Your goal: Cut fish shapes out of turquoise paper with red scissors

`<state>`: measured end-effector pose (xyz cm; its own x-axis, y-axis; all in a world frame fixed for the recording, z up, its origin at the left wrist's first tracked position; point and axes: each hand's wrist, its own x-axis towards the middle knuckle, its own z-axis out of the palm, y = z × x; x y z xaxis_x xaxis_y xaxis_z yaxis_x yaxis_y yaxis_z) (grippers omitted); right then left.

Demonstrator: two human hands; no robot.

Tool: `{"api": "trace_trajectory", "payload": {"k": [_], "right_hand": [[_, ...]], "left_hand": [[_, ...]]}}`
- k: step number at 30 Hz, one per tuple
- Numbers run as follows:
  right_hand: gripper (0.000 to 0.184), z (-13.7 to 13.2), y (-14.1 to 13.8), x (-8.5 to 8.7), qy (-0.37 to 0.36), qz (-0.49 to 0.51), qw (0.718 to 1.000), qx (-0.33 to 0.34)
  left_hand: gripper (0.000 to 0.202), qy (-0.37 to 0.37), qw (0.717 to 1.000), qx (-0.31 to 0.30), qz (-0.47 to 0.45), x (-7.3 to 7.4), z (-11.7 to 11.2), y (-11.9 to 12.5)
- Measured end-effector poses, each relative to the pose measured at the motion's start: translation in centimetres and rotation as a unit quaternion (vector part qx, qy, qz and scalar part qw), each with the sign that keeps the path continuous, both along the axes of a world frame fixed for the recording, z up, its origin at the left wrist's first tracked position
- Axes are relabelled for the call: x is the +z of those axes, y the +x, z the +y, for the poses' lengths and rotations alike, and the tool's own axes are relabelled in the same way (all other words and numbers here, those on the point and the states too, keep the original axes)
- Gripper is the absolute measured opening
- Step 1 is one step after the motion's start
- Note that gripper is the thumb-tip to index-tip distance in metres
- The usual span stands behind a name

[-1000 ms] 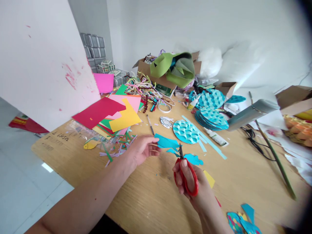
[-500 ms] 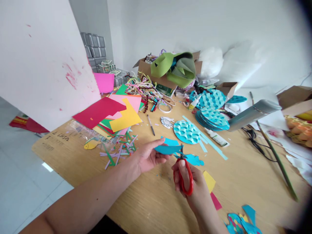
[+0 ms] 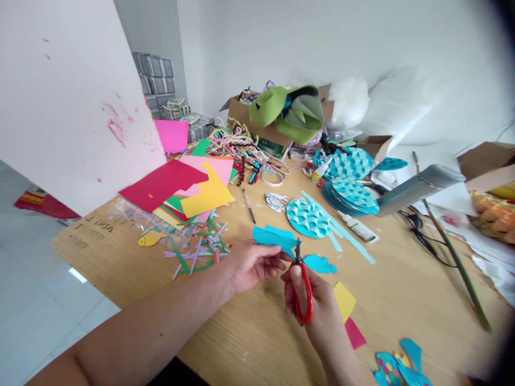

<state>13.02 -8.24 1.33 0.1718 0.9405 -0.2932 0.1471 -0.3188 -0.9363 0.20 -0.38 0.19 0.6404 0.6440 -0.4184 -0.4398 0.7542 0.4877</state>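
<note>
Between thumb and fingers, my left hand [image 3: 254, 265] holds a piece of blue paper [image 3: 267, 237]. Scissors with red handles [image 3: 306, 300] are in my right hand [image 3: 322, 303], their tips upward at the paper's right end; whether the blades touch it I cannot tell. Just right of the blades a blue paper fish cutout [image 3: 321, 264] lies on the table [image 3: 249, 332]. Beyond my hands are a round turquoise honeycomb-textured disc [image 3: 308, 218], a white fish drawing cutout [image 3: 276, 201] and a pen [image 3: 249, 206].
Coloured paper sheets [image 3: 164, 182] and thin paper strips [image 3: 197, 257] lie to the left, near a yellow fish cutout [image 3: 151, 238]. At right are a glue bottle [image 3: 359, 227], a grey cylinder [image 3: 420, 190] and a green stick [image 3: 454, 262]. Decorated blue fish [image 3: 388, 370] lie at front right.
The blue paper in my left hand has turned, showing its broader face and shifting slightly left. The scissors have moved a little left and down. More of the blue fish cutout shows.
</note>
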Motion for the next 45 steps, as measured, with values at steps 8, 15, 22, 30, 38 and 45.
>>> {"api": "trace_trajectory", "payload": {"k": [8, 15, 22, 30, 38, 45], "right_hand": [[0.054, 0.1, 0.0, -0.8, 0.021, -0.025, 0.999, 0.04], [0.053, -0.1, -0.3, -1.3, 0.027, -0.038, 0.998, 0.052], [0.055, -0.3, -0.4, -1.1, -0.03, 0.022, 0.997, 0.069], [0.055, -0.2, 0.0, -0.6, -0.037, 0.063, 0.991, 0.114], [0.055, -0.2, 0.4, -0.2, -0.059, 0.057, 0.988, 0.134], [0.056, -0.2, 0.7, 0.2, -0.081, 0.047, 0.986, 0.135]], "left_hand": [[0.013, 0.012, 0.999, 0.003, 0.031, -0.3, 0.4, -0.2], [0.014, 0.032, 0.997, 0.044, 0.054, -0.1, 0.3, -0.2], [0.019, 0.068, 0.993, 0.033, 0.09, 0.5, 0.6, -0.7], [0.019, 0.134, 0.98, 0.046, 0.141, 0.2, 0.8, -0.8], [0.016, 0.201, 0.961, -0.01, 0.191, 0.6, 1.1, -1.1], [0.015, 0.245, 0.944, -0.069, 0.208, 0.3, 1.1, -1.4]]}}
